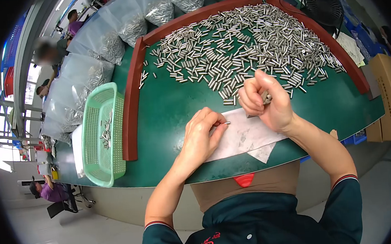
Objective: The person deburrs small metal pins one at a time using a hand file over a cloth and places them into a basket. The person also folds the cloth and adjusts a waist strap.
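well, one metal pin between the left fingers

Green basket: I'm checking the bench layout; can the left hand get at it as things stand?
Probably yes: only the red rail stands between the left hand and the green basket.

"What's the workbench top like?"
"Green, with loose metal pins spread thickly over its far part, inside dark red rails."
"And nearer?"
"A smudged, whitish cloth, by the front edge."
"Outside the left rail?"
"A perforated green basket, and pin-filled plastic bags farther back."
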Motion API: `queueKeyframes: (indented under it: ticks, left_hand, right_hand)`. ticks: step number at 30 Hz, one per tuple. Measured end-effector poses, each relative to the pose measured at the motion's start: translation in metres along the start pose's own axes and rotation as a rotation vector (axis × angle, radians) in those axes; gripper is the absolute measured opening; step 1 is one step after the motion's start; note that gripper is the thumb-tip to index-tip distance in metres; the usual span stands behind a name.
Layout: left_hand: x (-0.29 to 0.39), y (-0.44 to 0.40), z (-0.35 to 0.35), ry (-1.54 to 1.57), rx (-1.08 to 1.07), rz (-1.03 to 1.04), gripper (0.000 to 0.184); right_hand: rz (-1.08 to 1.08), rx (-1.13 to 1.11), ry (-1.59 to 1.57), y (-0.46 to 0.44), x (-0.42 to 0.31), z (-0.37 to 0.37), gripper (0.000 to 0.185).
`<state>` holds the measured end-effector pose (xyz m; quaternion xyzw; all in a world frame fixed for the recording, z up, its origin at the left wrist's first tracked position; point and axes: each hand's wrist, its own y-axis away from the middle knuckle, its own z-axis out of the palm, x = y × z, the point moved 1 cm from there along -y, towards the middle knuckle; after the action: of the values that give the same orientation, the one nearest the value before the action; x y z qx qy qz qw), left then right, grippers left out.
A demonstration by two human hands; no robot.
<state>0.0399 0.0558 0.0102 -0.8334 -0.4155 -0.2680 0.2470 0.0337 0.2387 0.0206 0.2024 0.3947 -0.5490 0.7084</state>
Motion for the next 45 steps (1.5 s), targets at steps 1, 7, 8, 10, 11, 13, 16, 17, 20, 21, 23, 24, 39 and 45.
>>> queueKeyframes:
  ticks: [1,7,8,10,11,13,16,17,20,21,23,24,39,45]
  left_hand:
    - [0.000,-0.001,-0.001,0.017,0.015,-0.002,0.009]
    - [-0.013,-0.001,-0.013,1.100,-0.015,-0.458,0.016]
    - [-0.015,-0.002,-0.012,1.138,-0.017,-0.467,0.017]
    - [-0.025,-0.001,-0.009,1.183,-0.030,-0.461,0.021]
    - [-0.026,-0.001,-0.009,1.179,-0.026,-0.456,0.021]
    - [-0.027,-0.001,-0.007,1.201,-0.034,-0.496,0.020]
    - [-0.027,-0.002,-0.008,1.202,-0.038,-0.493,0.020]
    - [-0.027,-0.002,-0.008,1.204,-0.044,-0.494,0.020]
    - [-0.025,-0.002,-0.008,1.192,-0.038,-0.507,0.019]
    - [-0.026,-0.002,-0.009,1.192,-0.037,-0.508,0.019]
    - [-0.026,-0.003,-0.008,1.212,-0.029,-0.513,0.020]
    - [-0.026,-0.004,-0.009,1.215,-0.029,-0.509,0.020]
    - [-0.084,-0.056,-0.051,-0.024,0.540,-0.267,0.013]
    - [-0.081,-0.055,-0.035,-0.277,0.434,-0.061,0.009]
  right_hand:
    - [-0.004,-0.046,-0.052,0.000,-0.003,-0.001,0.051]
    - [0.024,-0.205,0.072,0.001,0.000,-0.004,0.061]
    - [0.057,-0.208,0.125,0.002,0.003,-0.004,0.062]
    - [0.085,-0.202,0.231,0.004,0.007,-0.005,0.065]
    - [0.097,-0.190,0.245,0.004,0.007,-0.005,0.066]
    - [0.087,-0.207,0.229,0.003,0.007,-0.004,0.067]
    - [0.075,-0.196,0.184,0.003,0.009,-0.007,0.066]
    - [0.063,-0.197,0.184,0.003,0.010,-0.007,0.066]
    - [0.058,-0.192,0.171,0.003,0.009,-0.006,0.064]
    - [0.064,-0.184,0.159,0.003,0.009,-0.006,0.062]
    - [0.078,-0.166,0.141,0.002,0.007,-0.003,0.061]
    - [0.089,-0.148,0.125,0.001,0.006,-0.003,0.059]
    - [-1.030,-0.156,1.010,-0.024,-0.009,0.008,0.039]
    - [-1.069,-0.297,1.175,-0.013,-0.006,0.001,0.037]
